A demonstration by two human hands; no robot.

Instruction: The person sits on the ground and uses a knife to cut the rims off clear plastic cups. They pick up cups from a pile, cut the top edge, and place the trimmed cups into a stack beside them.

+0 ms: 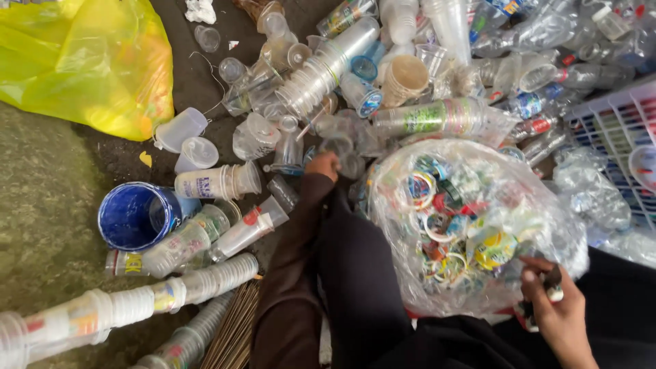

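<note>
I see a heap of clear plastic cups [321,75] covering the dark ground [41,205], thin-walled, some nested into long ribbed stacks, many crushed. At top left a glossy yellow bag [89,61] bulges, crinkled and cut off by the frame edge. Before me sits a clear bag [471,225], filmy and wrinkled, stuffed with coloured rings and torn cup lids; its far side is lost among crushed bottles [540,102]. At right a white slatted crate [615,130] runs out of view. A long cup stack [137,304] lies at lower left, its end cut off. A round blue tub [134,215] lies on its side, smooth inside.

My left hand [324,166], at the end of a dark sleeve, reaches into the heap and closes on a clear cup [342,152]; the fingers are half hidden, so the cup's outline is hard to make out. My right hand [557,307] rests against the clear bag's lower edge, curled around a small dark and white object [552,283] that I cannot identify.
</note>
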